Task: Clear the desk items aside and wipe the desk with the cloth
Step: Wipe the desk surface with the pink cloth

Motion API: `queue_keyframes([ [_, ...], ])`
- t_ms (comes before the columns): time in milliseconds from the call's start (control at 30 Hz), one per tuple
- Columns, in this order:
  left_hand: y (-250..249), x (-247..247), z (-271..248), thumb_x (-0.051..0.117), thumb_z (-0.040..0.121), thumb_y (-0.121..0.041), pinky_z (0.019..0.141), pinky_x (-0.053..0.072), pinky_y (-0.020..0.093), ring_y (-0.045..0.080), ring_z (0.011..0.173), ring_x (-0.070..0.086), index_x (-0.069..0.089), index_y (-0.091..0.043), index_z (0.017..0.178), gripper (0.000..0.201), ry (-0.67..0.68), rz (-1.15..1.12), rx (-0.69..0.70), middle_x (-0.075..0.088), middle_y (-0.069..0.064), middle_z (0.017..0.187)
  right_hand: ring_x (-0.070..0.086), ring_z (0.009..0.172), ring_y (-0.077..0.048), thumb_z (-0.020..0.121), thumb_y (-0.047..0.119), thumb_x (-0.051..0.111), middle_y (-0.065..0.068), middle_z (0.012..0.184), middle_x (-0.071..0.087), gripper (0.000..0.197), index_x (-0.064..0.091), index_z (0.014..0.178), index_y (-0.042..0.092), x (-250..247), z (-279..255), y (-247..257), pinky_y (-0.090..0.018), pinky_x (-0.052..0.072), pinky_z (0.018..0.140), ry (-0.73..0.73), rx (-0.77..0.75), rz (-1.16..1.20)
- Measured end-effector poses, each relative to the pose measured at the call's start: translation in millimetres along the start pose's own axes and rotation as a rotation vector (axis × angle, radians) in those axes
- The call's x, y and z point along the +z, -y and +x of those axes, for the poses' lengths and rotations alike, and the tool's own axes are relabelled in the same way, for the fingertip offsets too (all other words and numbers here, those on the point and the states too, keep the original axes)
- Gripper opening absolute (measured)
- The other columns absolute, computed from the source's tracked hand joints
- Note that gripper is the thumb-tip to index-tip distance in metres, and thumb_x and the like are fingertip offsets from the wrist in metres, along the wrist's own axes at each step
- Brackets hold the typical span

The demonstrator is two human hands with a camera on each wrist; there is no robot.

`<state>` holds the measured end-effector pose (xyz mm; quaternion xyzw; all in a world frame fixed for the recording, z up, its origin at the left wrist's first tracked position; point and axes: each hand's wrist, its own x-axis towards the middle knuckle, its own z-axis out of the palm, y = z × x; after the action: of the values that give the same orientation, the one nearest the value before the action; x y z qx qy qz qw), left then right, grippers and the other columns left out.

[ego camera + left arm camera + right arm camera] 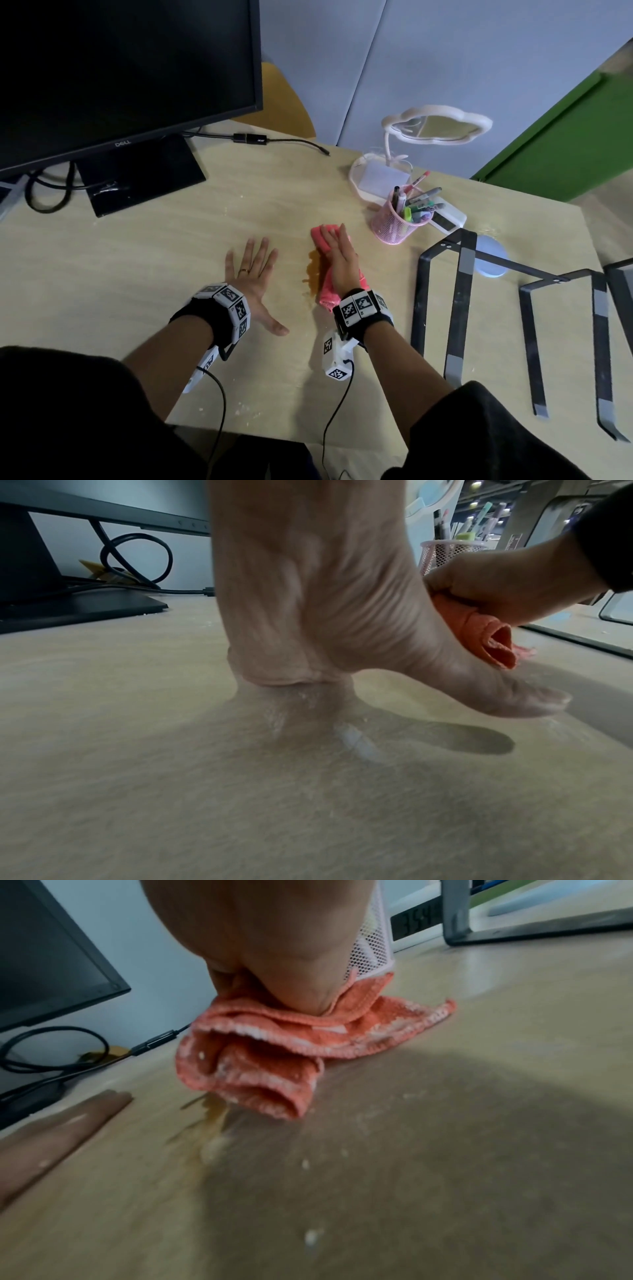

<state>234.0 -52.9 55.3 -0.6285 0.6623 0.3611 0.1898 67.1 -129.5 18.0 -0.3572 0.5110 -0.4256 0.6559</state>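
Note:
A pink cloth (323, 240) lies bunched on the light wooden desk (154, 267), beside a brown spill (312, 274). My right hand (337, 255) presses down on the cloth with straight fingers. In the right wrist view the palm (257, 934) sits on the folded cloth (257, 1058), and the wet spill (215, 1115) shows just in front of it. My left hand (251, 274) rests flat on the desk left of the spill, fingers spread and holding nothing. The left wrist view shows the left hand (308, 588) planted on the desk and the cloth (479, 631) under the right hand (514, 582).
A monitor (120, 68) with cables stands at the back left. At the back right are a pink mesh pen holder (394, 226), a white lamp (438, 125) and a small clock (445, 221). Black metal stands (459, 308) lie at the right. Crumbs dot the desk.

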Motion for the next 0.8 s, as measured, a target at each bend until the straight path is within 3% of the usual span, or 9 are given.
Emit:
queue_keyframes([
  [67, 0.7, 0.0, 0.2, 0.064, 0.034, -0.088, 0.105, -0.029, 0.058, 0.024, 0.12, -0.056, -0.046, -0.022, 0.132, 0.161, 0.002, -0.003, 0.0, -0.063, -0.001, 0.127, 0.057, 0.117, -0.03, 0.1, 0.005, 0.031, -0.019, 0.127, 0.056, 0.038, 0.038, 0.137, 0.01, 9.5, -2.3, 4.0, -0.035, 0.039, 0.107, 0.037, 0.034, 0.099],
  [167, 0.9, -0.6, 0.1, 0.065, 0.035, -0.086, 0.105, -0.029, 0.058, 0.025, 0.121, -0.056, -0.047, -0.022, 0.13, 0.16, 0.011, -0.006, 0.005, -0.064, -0.001, 0.126, 0.063, 0.107, -0.033, 0.099, 0.007, 0.034, -0.024, 0.118, 0.06, 0.029, 0.062, 0.103, 0.014, 15.9, -7.6, 8.5, -0.034, 0.045, 0.1, 0.105, 0.109, 0.132],
  [200, 0.9, -0.8, -0.3, 0.066, 0.036, -0.086, 0.105, -0.029, 0.058, 0.025, 0.121, -0.056, -0.048, -0.023, 0.128, 0.16, 0.012, -0.006, 0.007, -0.064, -0.001, 0.127, 0.065, 0.104, -0.035, 0.097, 0.004, 0.035, -0.027, 0.118, 0.06, 0.03, 0.062, 0.103, 0.015, 15.6, -8.1, 8.4, -0.037, 0.046, 0.1, 0.125, 0.126, 0.143],
  [233, 0.9, -0.8, -0.5, 0.066, 0.036, -0.086, 0.105, -0.029, 0.058, 0.025, 0.121, -0.056, -0.049, -0.023, 0.127, 0.16, 0.011, -0.007, 0.01, -0.063, 0.0, 0.127, 0.065, 0.102, -0.038, 0.094, -0.002, 0.035, -0.031, 0.118, 0.059, 0.034, 0.059, 0.113, 0.013, 14.9, -7.5, 6.1, -0.041, 0.046, 0.101, 0.139, 0.121, 0.136],
  [333, 1.4, -0.4, -0.4, 0.066, 0.034, -0.087, 0.104, -0.029, 0.058, 0.025, 0.12, -0.057, -0.048, -0.022, 0.13, 0.162, 0.01, -0.004, 0.01, -0.063, 0.0, 0.128, 0.065, 0.095, -0.045, 0.082, -0.017, 0.027, -0.034, 0.108, 0.06, 0.06, 0.034, 0.139, 0.001, 13.7, -8.3, -1.0, -0.049, 0.048, 0.096, 0.178, 0.116, 0.076],
  [467, 1.6, -0.5, 0.4, 0.065, 0.032, -0.088, 0.104, -0.03, 0.058, 0.025, 0.119, -0.057, -0.046, -0.021, 0.132, 0.164, 0.011, 0.009, 0.001, -0.065, 0.0, 0.125, 0.07, 0.078, -0.035, 0.076, -0.023, 0.021, -0.029, 0.092, 0.062, 0.062, 0.035, 0.135, -0.008, 10.5, -19.8, 0.9, -0.038, 0.058, 0.077, 0.208, 0.14, 0.025],
  [533, 1.2, -1.0, 0.0, 0.065, 0.033, -0.087, 0.104, -0.03, 0.058, 0.025, 0.119, -0.057, -0.046, -0.021, 0.133, 0.163, 0.012, 0.014, -0.003, -0.065, 0.0, 0.124, 0.071, 0.08, -0.028, 0.074, -0.023, 0.022, -0.022, 0.084, 0.066, 0.062, 0.039, 0.132, -0.009, 7.3, -23.5, -1.5, -0.034, 0.057, 0.081, 0.225, 0.139, -0.049],
  [633, 0.1, -1.2, -1.3, 0.065, 0.035, -0.086, 0.105, -0.028, 0.059, 0.026, 0.12, -0.057, -0.046, -0.02, 0.132, 0.162, 0.019, 0.022, -0.01, -0.065, 0.0, 0.124, 0.068, 0.089, -0.028, 0.071, -0.021, 0.027, -0.014, 0.066, 0.07, 0.062, 0.044, 0.13, -0.01, 2.0, -30.2, -6.3, -0.036, 0.053, 0.09, 0.25, 0.133, -0.111],
  [800, -0.7, -1.9, -3.5, 0.066, 0.035, -0.086, 0.104, -0.029, 0.059, 0.026, 0.12, -0.057, -0.048, -0.019, 0.13, 0.163, 0.029, 0.02, -0.01, -0.065, 0.001, 0.125, 0.067, 0.09, -0.025, 0.062, -0.008, 0.033, -0.013, 0.059, 0.068, 0.066, 0.048, 0.126, -0.009, -10.1, -43.3, -9.5, -0.025, 0.055, 0.079, 0.295, 0.129, -0.183],
])
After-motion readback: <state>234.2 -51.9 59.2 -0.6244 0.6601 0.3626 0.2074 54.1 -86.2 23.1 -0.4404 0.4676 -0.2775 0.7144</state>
